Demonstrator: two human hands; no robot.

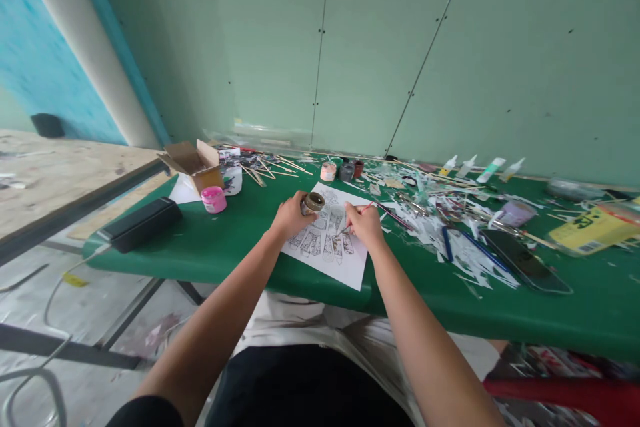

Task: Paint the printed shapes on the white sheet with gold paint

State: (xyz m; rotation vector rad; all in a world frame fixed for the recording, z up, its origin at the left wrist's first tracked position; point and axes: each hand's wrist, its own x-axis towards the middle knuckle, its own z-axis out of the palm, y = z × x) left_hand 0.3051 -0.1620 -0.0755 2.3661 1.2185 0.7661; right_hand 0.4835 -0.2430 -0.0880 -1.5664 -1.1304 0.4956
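Observation:
A white sheet of paper (345, 272) printed with line drawings lies on the green table. My left hand (294, 215) is wrapped around a small open jar of brown paint (314, 203) over the upper left part of the sheet. In my right hand (365, 221) is a thin paintbrush (345, 230), pinched between the fingers, its tip pointing down and left at the drawings. Some of the printed shapes near the tip show brown patches. Whether the tip touches the paper I cannot tell.
Left of the sheet stand a pink paint jar (214, 199), an open cardboard box (193, 167) and a black speaker-like block (143, 222). Several paint jars (346, 171) stand behind it. To the right lie paper scraps (465, 260), a phone (523, 259) and a yellow container (595, 230).

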